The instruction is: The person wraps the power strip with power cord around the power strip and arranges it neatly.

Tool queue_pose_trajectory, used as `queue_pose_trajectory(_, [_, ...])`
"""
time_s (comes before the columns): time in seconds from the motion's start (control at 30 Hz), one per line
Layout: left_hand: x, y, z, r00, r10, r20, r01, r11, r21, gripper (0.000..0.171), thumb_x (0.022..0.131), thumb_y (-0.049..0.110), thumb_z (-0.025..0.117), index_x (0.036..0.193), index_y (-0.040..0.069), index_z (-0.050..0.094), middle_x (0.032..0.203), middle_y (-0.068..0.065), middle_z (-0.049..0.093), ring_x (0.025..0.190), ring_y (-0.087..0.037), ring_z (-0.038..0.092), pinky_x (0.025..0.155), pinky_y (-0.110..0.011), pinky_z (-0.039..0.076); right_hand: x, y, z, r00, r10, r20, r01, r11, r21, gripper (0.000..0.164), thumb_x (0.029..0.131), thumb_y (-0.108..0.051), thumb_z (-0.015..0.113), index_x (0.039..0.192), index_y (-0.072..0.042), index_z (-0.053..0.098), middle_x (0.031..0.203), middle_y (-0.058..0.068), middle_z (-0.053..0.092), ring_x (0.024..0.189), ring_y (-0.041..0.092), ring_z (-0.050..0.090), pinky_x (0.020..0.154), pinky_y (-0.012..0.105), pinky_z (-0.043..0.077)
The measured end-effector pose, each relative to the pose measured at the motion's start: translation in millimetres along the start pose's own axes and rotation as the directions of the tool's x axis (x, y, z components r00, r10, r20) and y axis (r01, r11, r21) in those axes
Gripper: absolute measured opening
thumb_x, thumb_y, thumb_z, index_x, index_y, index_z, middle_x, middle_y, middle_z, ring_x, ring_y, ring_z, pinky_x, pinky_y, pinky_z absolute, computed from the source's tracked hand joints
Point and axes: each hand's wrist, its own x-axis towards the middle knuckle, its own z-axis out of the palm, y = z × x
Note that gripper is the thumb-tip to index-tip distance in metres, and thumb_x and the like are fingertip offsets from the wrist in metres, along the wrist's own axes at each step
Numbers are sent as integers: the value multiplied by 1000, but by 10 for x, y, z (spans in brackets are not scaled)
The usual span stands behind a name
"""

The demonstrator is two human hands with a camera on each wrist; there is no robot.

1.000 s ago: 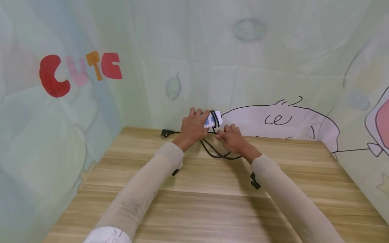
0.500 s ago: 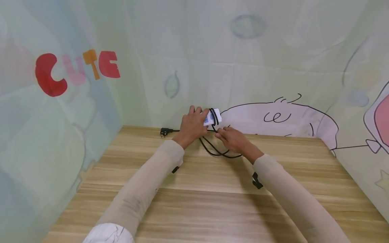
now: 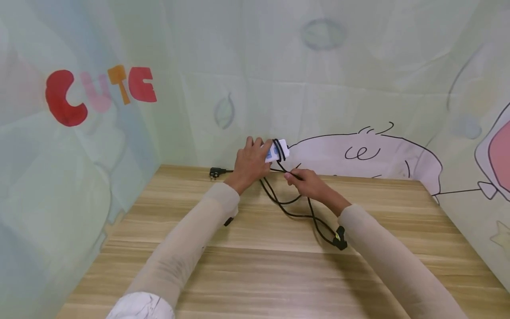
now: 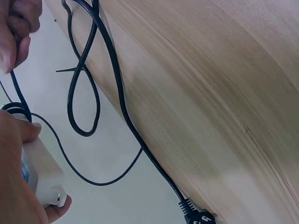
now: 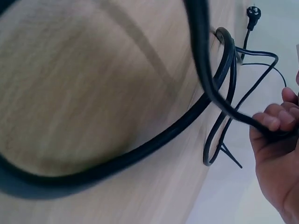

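Note:
My left hand (image 3: 251,161) grips a white power strip (image 4: 44,172) with blue socket faces, at the back of the table. Several turns of black cord (image 3: 295,215) wrap round the strip's right end. In the head view my right hand (image 3: 312,184), just right of the strip, holds the cord in curled fingers, and a stretch runs from there up to the windings. Loose loops hang below both hands and reach the right wrist. The cord's black plug (image 3: 217,172) lies at the table's back left edge.
The wood-grain table (image 3: 255,279) meets a printed cloth backdrop (image 3: 239,57) at the back and on both sides. Wrist straps sit at both sleeves; a cord loop passes beside the right strap (image 3: 340,239).
My right hand has shifted slightly right and turned with the cord in its grip. The loose loop has dropped lower toward the right wrist. The left hand keeps hold of the power strip.

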Motion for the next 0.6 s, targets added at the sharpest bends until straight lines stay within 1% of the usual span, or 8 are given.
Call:
queue_pose_trajectory(0.03, [0,-2,3,1000,0,-2,0,1000,2,59,106,31,73,160,17,57,139,-14,68,117,-34,60,71,-46,65,-9,10,0,1000,19,4,-19,999,41,40,121,-34,52,107,-2,72,87,14,65,74,18,55,71,34,48])
queue_pose_trajectory(0.1, [-1,-8,8,1000,0,-8,0,1000,2,60,106,31,74,161,17,57,139,-14,69,117,-35,61,71,-47,65,-29,29,-6,998,58,23,-60,990,129,43,121,-34,53,113,3,71,80,8,59,68,17,53,66,32,47])
queue_pose_trajectory(0.2, [-10,-31,7,1000,4,-21,-4,1000,2,61,104,31,77,160,16,58,139,-15,70,118,-36,61,72,-48,66,-57,40,-16,993,95,69,-110,961,254,47,121,-35,52,121,10,67,72,1,50,61,14,48,61,32,44])
queue_pose_trajectory(0.3, [-12,-66,-6,999,4,-32,-4,1000,0,63,103,31,78,161,16,58,140,-16,70,120,-36,61,71,-48,67,-86,55,-43,987,110,116,-142,937,319,48,122,-35,49,127,11,61,70,-4,42,58,14,43,59,32,42])
queue_pose_trajectory(0.37, [-11,-104,-13,999,-6,-38,6,1000,1,63,103,30,79,160,16,58,140,-16,69,120,-37,61,71,-49,66,-106,85,-66,982,123,143,-165,927,337,47,123,-35,47,129,11,58,70,-3,40,57,14,39,57,32,40])
queue_pose_trajectory(0.43, [-13,-146,-22,999,-26,-43,26,1000,-1,62,103,30,79,160,16,58,140,-17,68,122,-38,60,71,-51,66,-127,129,-89,975,147,165,-195,923,332,46,123,-35,45,131,9,55,75,-1,41,57,14,37,56,32,39])
queue_pose_trajectory(0.53, [-22,-207,-27,998,-48,-42,47,999,-10,62,103,29,79,160,16,58,140,-17,68,123,-38,59,71,-52,66,-149,197,-117,965,187,182,-236,923,303,46,124,-36,41,134,7,54,84,3,45,57,13,35,55,30,36])
queue_pose_trajectory(0.6, [-32,-237,-26,998,-51,-41,50,999,-15,62,103,29,79,160,16,58,140,-17,68,122,-39,59,70,-52,66,-155,222,-127,961,203,187,-248,931,267,47,124,-38,40,136,4,56,91,5,48,60,13,36,56,29,35])
